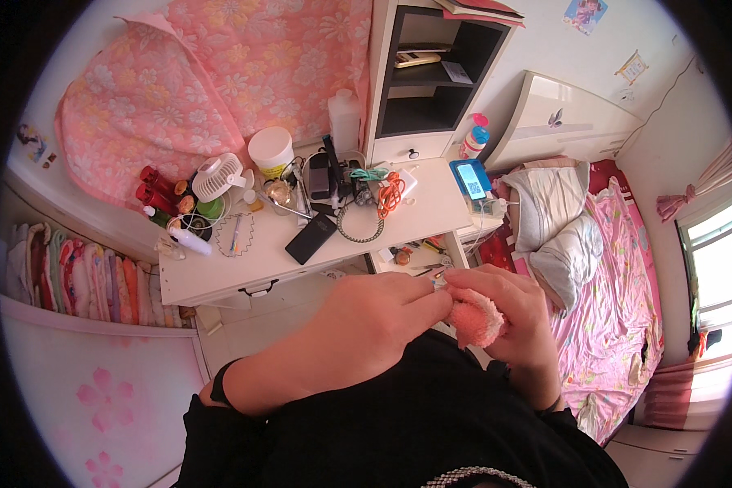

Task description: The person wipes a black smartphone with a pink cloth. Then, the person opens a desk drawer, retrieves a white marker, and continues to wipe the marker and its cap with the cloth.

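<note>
A bunched pink fluffy cloth (473, 318) is held in front of my black top. My right hand (521, 311) curls around it from the side. The fingers of my left hand (381, 314) meet those of the right at the cloth's upper edge. Something small and partly hidden shows between the fingertips; I cannot tell what it is. Just beyond my hands, an open drawer (396, 261) holds small tools and loose items. On the white desk (262, 265) lie a black power bank or phone (311, 238) and a braided loop (360, 238).
Along the desk's back stand a white handheld fan (218, 177), a white tub (271, 148), red bottles (157, 192) and coiled orange cable (391, 194). A lit phone (471, 181) rests right of the desk. A bed (613, 262) is at right, a shelf of folded clothes (91, 277) at left.
</note>
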`<state>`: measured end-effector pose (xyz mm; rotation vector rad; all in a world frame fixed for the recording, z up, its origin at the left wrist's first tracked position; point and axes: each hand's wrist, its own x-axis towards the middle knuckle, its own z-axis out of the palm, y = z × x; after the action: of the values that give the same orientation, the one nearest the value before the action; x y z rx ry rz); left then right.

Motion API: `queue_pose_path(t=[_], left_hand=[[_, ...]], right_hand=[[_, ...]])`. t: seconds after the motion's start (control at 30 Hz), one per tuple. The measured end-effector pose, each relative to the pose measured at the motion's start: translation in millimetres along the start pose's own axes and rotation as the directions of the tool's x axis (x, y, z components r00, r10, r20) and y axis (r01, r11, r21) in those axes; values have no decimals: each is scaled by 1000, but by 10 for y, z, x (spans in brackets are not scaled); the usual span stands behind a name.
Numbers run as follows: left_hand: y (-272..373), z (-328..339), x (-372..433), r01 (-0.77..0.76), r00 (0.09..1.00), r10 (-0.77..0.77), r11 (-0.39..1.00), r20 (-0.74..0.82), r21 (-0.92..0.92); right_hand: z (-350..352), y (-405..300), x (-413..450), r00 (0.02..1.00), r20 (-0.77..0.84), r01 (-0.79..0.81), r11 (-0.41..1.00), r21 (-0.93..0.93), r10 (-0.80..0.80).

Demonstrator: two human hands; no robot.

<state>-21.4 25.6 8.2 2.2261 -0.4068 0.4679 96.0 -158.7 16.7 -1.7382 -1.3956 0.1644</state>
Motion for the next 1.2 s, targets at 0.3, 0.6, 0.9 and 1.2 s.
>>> queue_pose_path(t=[0.3,0.6,0.9,1.2], left_hand=[[31,7,-26,285,958,-284,944,30,-168],[-3,54,-28,223,972,-216,972,97,-68],[-52,169,-44,100,995,-100,995,-13,10],[-55,90,-25,233,972,-231,970,32,-69]], right_hand=[[28,-7,3,999,-21,29,1000,-4,-29],[47,68,-73,997,-69,34,999,-22,-36],[57,48,-34,986,-137,-102,994,-30,97],[38,86,12,999,25,-24,1000,3,24]])
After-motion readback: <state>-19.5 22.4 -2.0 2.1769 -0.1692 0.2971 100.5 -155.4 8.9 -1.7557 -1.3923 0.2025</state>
